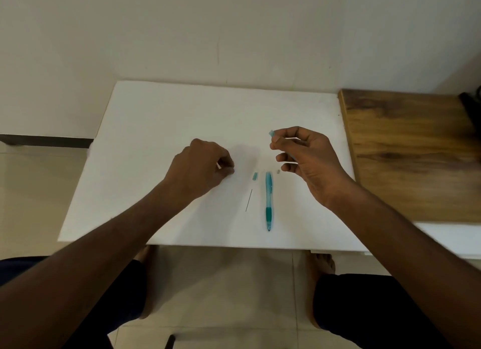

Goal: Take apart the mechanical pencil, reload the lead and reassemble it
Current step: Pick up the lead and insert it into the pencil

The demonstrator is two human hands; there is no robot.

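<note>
The teal mechanical pencil body (268, 200) lies on the white board (156, 140), tip toward me. Left of it rest a small teal cap (255, 176) and a thin dark lead (249, 200). A tiny grey eraser piece (278, 171) sits just right of the pencil's top end. My right hand (307, 158) hovers above the board, pinching a pale teal inner tube (271, 133) whose end pokes out past the thumb. My left hand (205, 166) rests on the board with fingertips pinched together; what it holds, if anything, is hidden.
The white board lies over a table against a pale wall. A wooden tabletop (411, 153) adjoins it on the right, with a dark object (472, 101) at its far edge. My knees and bare feet show below the board's near edge.
</note>
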